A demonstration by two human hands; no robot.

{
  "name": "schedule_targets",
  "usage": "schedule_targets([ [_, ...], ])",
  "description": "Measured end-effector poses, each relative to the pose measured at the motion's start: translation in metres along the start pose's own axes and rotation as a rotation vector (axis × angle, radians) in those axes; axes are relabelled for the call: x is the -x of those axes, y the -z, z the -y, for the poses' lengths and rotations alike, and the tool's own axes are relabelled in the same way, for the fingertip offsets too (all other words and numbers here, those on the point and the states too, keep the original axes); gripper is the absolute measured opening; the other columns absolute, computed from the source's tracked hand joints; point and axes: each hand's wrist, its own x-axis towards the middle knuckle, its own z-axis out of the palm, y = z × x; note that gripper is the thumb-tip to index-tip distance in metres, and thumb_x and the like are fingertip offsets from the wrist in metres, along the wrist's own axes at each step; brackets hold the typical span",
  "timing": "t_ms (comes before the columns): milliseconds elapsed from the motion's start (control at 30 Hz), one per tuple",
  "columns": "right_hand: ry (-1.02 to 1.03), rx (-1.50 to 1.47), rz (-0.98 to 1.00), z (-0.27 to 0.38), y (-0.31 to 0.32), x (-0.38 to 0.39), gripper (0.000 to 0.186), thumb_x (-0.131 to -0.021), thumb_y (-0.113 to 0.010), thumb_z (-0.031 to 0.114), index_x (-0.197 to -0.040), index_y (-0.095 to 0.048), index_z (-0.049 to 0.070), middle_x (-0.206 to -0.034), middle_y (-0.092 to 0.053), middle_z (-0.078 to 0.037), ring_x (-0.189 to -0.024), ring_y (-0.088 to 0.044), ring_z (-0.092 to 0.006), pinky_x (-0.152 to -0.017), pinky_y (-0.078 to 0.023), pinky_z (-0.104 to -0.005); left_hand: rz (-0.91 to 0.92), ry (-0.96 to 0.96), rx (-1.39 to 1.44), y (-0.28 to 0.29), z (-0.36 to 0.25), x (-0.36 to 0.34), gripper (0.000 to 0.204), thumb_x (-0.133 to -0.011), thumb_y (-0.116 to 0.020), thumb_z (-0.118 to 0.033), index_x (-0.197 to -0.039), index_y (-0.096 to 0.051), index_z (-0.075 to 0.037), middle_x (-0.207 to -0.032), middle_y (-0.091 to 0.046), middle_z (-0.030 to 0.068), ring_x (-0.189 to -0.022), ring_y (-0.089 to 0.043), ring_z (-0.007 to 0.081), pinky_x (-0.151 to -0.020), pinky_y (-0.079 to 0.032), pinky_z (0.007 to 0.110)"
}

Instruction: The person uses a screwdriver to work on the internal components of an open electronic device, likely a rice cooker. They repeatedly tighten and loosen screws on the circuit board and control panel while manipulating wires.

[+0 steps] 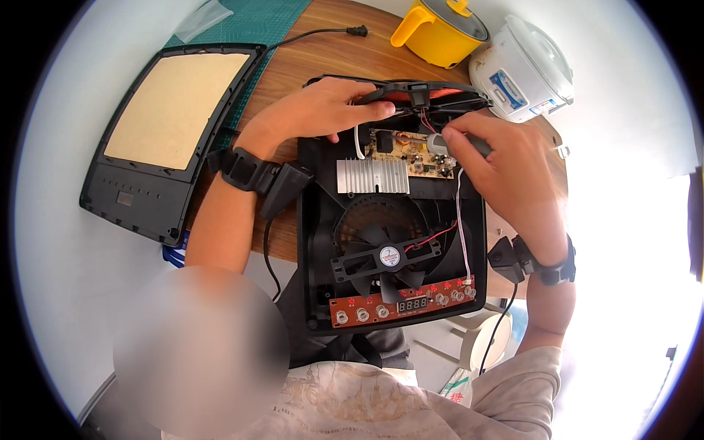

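An opened black appliance housing (315, 235) lies before me, with a tan circuit board (429, 165), a silver heatsink (372, 176), a black fan (374, 268) and a reddish control board (403, 308). My left hand (323, 110) is closed on the raised black inner frame (418, 92) at the top, thumb along its edge. My right hand (506, 158) is closed on a screwdriver (478, 144) with a grey handle; its shaft points left over the circuit board, and I cannot tell whether the tip touches anything. Red and white wires run inside.
A detached black cover (99, 183) with a tan panel lies left, partly on a green mat (260, 15). On the wooden table (304, 59) stand a yellow pot (436, 40) and a white cooker (521, 77); a plug (356, 31) lies behind. A stool (484, 341) is below.
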Motion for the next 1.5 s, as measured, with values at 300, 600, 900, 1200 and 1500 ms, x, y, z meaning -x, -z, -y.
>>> schedule_targets([
  [300,-0.001,-0.002,0.009,0.0,-0.004,-0.003,0.02,-0.092,-0.065,0.019,-0.088,-0.07,0.0,-0.072,-0.065,-0.02,-0.067,-0.062,-0.04,-0.064,-0.05,-0.0449,-0.071,-0.021,0.055,-0.005,0.0,0.002,0.057,-0.094,-0.062,-0.059,-0.088,-0.063,-0.002,-0.07,-0.048,0.0003,-0.057,-0.053,0.0107,-0.05,-0.048,0.026],
  [600,0.053,0.027,0.05,-0.003,-0.008,-0.01,0.021,-0.091,-0.063,0.017,-0.081,-0.068,-0.001,-0.071,-0.064,-0.019,-0.07,-0.062,-0.0389,-0.066,-0.051,-0.045,-0.066,-0.027,0.052,-0.006,0.002,0.0,0.056,-0.094,-0.062,-0.058,-0.088,-0.064,-0.003,-0.071,-0.05,-0.0006,-0.059,-0.052,0.0098,-0.05,-0.048,0.026],
  [900,0.206,0.184,0.117,0.004,-0.001,-0.02,0.015,-0.089,-0.065,0.015,-0.085,-0.071,0.003,-0.081,-0.068,-0.013,-0.08,-0.066,-0.0337,-0.072,-0.053,-0.0447,-0.028,-0.016,0.048,-0.003,0.0,0.001,0.055,-0.095,-0.061,-0.057,-0.1,-0.067,-0.002,-0.074,-0.051,0.0003,-0.062,-0.054,0.0094,-0.052,-0.05,0.027],
  [1200,0.205,0.222,0.156,-0.004,0.004,-0.026,0.012,-0.085,-0.067,0.009,-0.092,-0.074,0.003,-0.088,-0.069,-0.014,-0.087,-0.065,-0.035,-0.078,-0.051,-0.0449,-0.033,0.006,0.02,-0.004,0.003,-0.001,0.056,-0.095,-0.061,-0.058,-0.101,-0.067,-0.002,-0.074,-0.051,0.0006,-0.064,-0.055,0.0101,-0.053,-0.051,0.027],
  [1500,0.309,0.322,0.043,0.0,-0.005,-0.021,0.017,-0.074,-0.066,-0.003,-0.087,-0.071,0.006,-0.087,-0.064,-0.007,-0.091,-0.06,-0.0296,-0.078,-0.051,-0.0413,-0.031,-0.004,0.021,-0.005,0.006,-0.003,0.056,-0.097,-0.058,-0.057,-0.105,-0.066,-0.002,-0.075,-0.051,0.0012,-0.063,-0.055,0.0106,-0.052,-0.051,0.027],
])
